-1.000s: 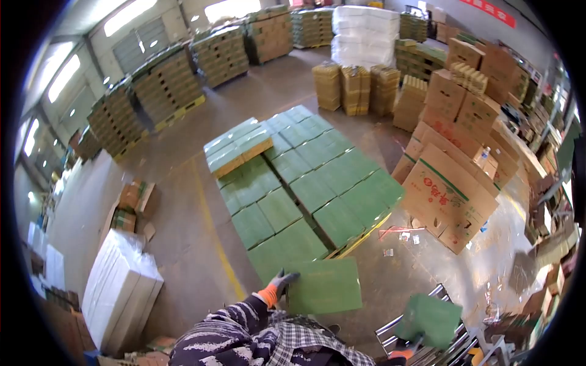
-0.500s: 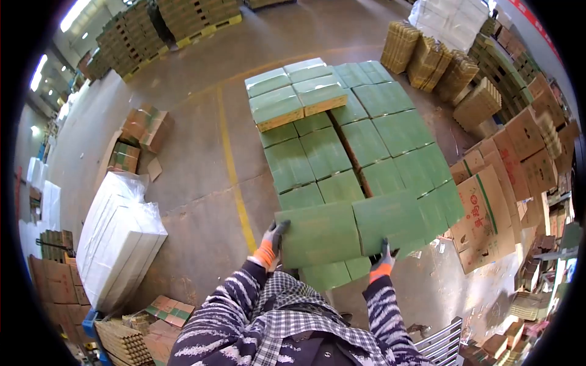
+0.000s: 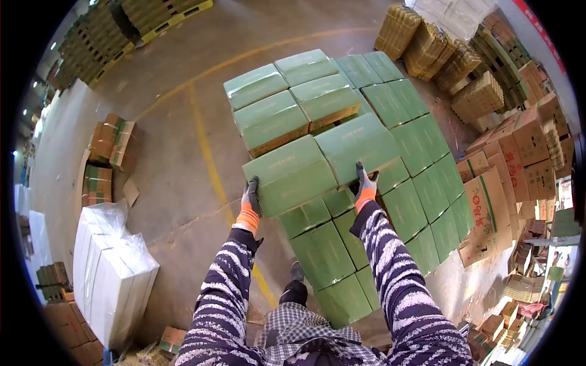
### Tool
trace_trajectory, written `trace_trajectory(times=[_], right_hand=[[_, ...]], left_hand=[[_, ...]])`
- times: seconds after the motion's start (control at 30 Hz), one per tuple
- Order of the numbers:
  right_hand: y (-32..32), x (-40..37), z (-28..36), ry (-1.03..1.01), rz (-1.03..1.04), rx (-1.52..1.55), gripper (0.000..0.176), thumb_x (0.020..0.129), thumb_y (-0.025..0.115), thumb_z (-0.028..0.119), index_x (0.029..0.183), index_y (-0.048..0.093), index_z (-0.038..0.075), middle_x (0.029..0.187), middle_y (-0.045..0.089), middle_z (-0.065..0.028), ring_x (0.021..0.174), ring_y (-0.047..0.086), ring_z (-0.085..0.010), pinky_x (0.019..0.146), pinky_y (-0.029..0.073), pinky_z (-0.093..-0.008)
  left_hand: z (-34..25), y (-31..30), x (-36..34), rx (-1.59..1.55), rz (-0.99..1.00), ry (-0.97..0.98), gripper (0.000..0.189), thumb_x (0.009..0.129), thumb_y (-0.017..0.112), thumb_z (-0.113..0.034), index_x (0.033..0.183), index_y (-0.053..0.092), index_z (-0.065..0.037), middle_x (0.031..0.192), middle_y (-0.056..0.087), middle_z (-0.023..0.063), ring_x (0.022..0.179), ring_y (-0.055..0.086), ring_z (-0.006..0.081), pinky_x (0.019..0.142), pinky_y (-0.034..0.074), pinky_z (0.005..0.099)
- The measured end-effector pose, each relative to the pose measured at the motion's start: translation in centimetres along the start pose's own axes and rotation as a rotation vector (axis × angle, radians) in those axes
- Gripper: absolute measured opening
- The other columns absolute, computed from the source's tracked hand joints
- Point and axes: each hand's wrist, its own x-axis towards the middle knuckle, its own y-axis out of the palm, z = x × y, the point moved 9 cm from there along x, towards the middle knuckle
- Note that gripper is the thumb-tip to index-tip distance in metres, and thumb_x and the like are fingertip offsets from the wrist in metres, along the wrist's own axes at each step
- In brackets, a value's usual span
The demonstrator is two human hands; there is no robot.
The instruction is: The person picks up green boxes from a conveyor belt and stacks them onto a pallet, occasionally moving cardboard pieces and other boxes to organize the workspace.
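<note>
Two green cardboard boxes, a left one point(image 3: 289, 174) and a right one point(image 3: 357, 146), are side by side between my hands, above a stack of like boxes point(image 3: 322, 255). My left hand point(image 3: 251, 196), in a grey and orange glove, grips the outer left side of the left box. My right hand point(image 3: 365, 185), gloved the same way, holds the near edge of the right box, its thumb toward the stack. Just beyond them a raised layer of green boxes point(image 3: 271, 116) sits on the stack's far left part. The undersides of the held boxes are hidden.
White wrapped slabs point(image 3: 113, 274) stand at the left, with open brown cartons point(image 3: 110, 146) behind them. Flattened cartons point(image 3: 488, 210) lean at the right. Bundles of brown cardboard dividers point(image 3: 398, 33) stand at the far right. A yellow line point(image 3: 207, 155) runs along the floor.
My hands have carried the two boxes forward over the stack, up to the raised layer. My arms are stretched further out, and a foot now shows beside the stack.
</note>
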Motion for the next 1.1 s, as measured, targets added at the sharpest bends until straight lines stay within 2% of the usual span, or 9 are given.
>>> trace_trajectory(times=[0.13,0.17,0.3,0.43,0.6,0.8,0.9,0.97,1.1], right_hand=[[0.3,7.0,-5.6,0.227,0.032,-0.209,0.085,0.079,0.070,0.024,0.145,0.018,0.013,0.128,0.048,-0.0060,0.108,0.051,-0.0208,0.092,0.041,-0.0392],[1.6,3.7,-3.4,0.298,-0.071,-0.383,0.075,0.079,0.070,0.031,0.139,0.027,0.018,0.120,0.051,-0.0043,0.089,0.055,-0.0244,0.071,0.049,-0.0408],[-3.0,9.0,-8.4,0.221,0.025,-0.632,0.060,0.083,0.064,0.031,0.134,0.032,0.023,0.108,0.051,-0.0068,0.085,0.054,-0.0255,0.063,0.050,-0.0419],[-2.6,1.7,-7.7,0.250,0.196,-0.599,0.072,0.081,0.067,0.037,0.133,0.038,-0.003,0.098,0.061,-0.0092,0.078,0.056,-0.0149,0.064,0.047,-0.0303],[-8.3,-8.5,-3.3,0.006,0.309,-0.903,0.055,0.085,0.062,0.016,0.132,0.041,-0.003,0.130,0.051,-0.0149,0.118,0.050,-0.0208,0.100,0.037,-0.0308],[-26.8,-20.5,6.5,-0.093,0.174,-1.528,0.055,0.080,0.061,0.034,0.124,0.051,0.003,0.130,0.048,-0.0182,0.123,0.043,-0.0312,0.104,0.034,-0.0379],[-38.6,-26.4,15.6,-0.018,-0.099,-1.743,0.059,0.077,0.062,0.036,0.124,0.051,0.003,0.127,0.051,-0.0187,0.121,0.044,-0.0331,0.104,0.033,-0.0402],[-51.7,-30.5,20.0,-0.048,-0.415,-1.824,0.058,0.074,0.062,0.037,0.120,0.054,0.002,0.125,0.052,-0.0194,0.119,0.045,-0.0341,0.102,0.034,-0.0421],[-66.5,-42.0,31.2,0.196,-0.950,-1.829,0.063,0.078,0.061,0.032,0.131,0.044,0.002,0.139,0.038,-0.0192,0.130,0.033,-0.0318,0.109,0.026,-0.0351]], left_hand=[[1.9,-0.9,4.1,-0.036,-0.035,-0.042,0.055,0.087,0.059,-0.038,0.132,0.042,-0.012,0.117,0.054,0.0061,0.100,0.053,0.0206,0.081,0.048,0.0374],[2.4,-1.4,5.6,-0.002,-0.025,0.013,0.056,0.087,0.059,-0.037,0.133,0.040,-0.013,0.118,0.054,0.0062,0.101,0.053,0.0208,0.082,0.048,0.0375],[2.9,-0.9,7.3,0.020,-0.025,-0.076,0.055,0.088,0.058,-0.037,0.135,0.039,-0.013,0.124,0.052,0.0029,0.107,0.052,0.0202,0.089,0.044,0.0352],[1.7,-0.6,7.7,0.131,0.049,-0.010,0.059,0.088,0.057,-0.041,0.137,0.038,-0.014,0.127,0.050,0.0018,0.109,0.049,0.0196,0.092,0.042,0.0340],[5.8,-4.1,7.1,0.087,0.053,-0.191,0.082,0.084,0.042,-0.064,0.144,0.023,-0.012,0.148,0.026,0.0045,0.132,0.027,0.0225,0.108,0.019,0.0364],[12.9,-12.1,-5.0,0.178,-0.215,-0.148,0.068,0.093,0.034,-0.052,0.145,0.019,-0.011,0.151,0.017,0.0070,0.138,0.018,0.0232,0.112,0.011,0.0382],[19.0,-15.0,-11.7,0.298,-0.183,-0.198,0.068,0.092,0.030,-0.053,0.143,0.025,-0.008,0.150,0.022,0.0091,0.137,0.019,0.0218,0.111,0.013,0.0346],[22.8,-16.4,-15.7,0.607,-0.232,-0.227,0.061,0.089,0.033,-0.058,0.131,0.045,-0.015,0.117,0.054,0.0101,0.097,0.049,0.0241,0.084,0.037,0.0369],[28.7,-7.1,-23.8,0.547,-0.037,-0.345,0.050,0.090,0.046,-0.037,0.129,0.045,-0.007,0.119,0.055,0.0093,0.105,0.050,0.0239,0.093,0.037,0.0337]])
